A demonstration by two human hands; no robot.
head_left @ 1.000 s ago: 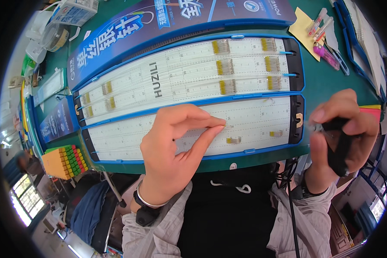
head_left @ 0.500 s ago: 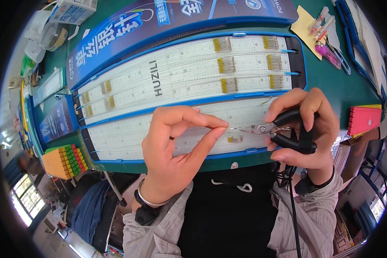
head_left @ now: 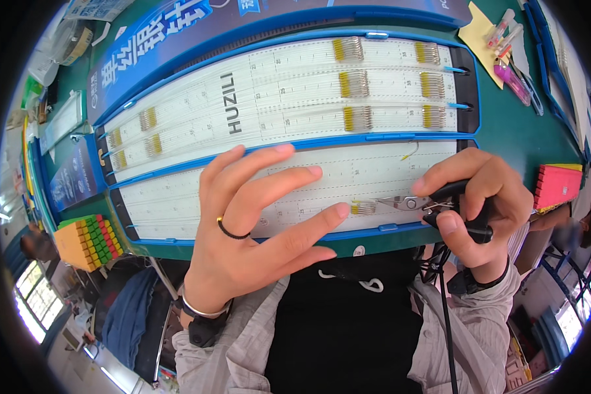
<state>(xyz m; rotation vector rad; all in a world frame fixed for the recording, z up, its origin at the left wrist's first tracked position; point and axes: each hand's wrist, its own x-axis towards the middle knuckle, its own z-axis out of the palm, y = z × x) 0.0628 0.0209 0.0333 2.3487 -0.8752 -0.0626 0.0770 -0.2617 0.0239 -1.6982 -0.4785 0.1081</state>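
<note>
My right hand (head_left: 482, 210) is wrapped round the black grips of small needle-nose pliers (head_left: 407, 203). Their tips reach to a small bunch of fish hooks (head_left: 363, 207) with yellow ends, lying on the near white ruled panel (head_left: 295, 174) of the long blue case. Whether the jaws hold anything is too small to see. Palm down over the same panel, my left hand (head_left: 253, 233) has its fingers spread and holds nothing; its index fingertip is close to the bunch. One loose hook (head_left: 410, 152) lies farther up the panel.
Several bunches of hooks on thin lines (head_left: 356, 84) fill the case's far half. Orange and multicoloured block stacks (head_left: 85, 243) stand left; a pink pad (head_left: 558, 186) and pens (head_left: 512, 84) lie right. A black cord (head_left: 445, 315) hangs below my right hand.
My left fingers were pinched at the pliers' tips; they have let go, spread and moved left. The pliers have lowered toward the bunch of hooks. The case sits slightly higher in view.
</note>
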